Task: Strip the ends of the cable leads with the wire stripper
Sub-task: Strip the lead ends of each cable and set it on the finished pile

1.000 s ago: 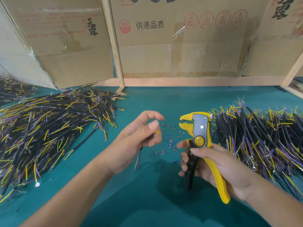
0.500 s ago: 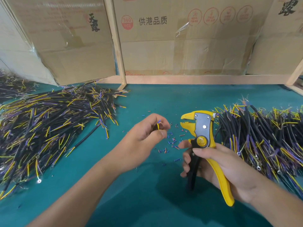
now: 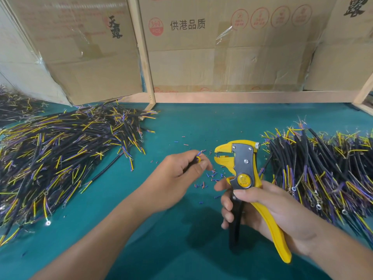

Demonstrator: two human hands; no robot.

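Cable leads (image 3: 198,154) pinched beside wire stripper (image 3: 243,166)

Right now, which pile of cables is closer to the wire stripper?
The right pile: it lies just beside the wire stripper, whereas the left pile lies beyond the left hand.

Wire stripper (image 3: 245,170): glossy yellow plastic, grey matt metal plate. Table (image 3: 181,126): matt teal cloth. Cardboard boxes (image 3: 222,53): creased, taped.
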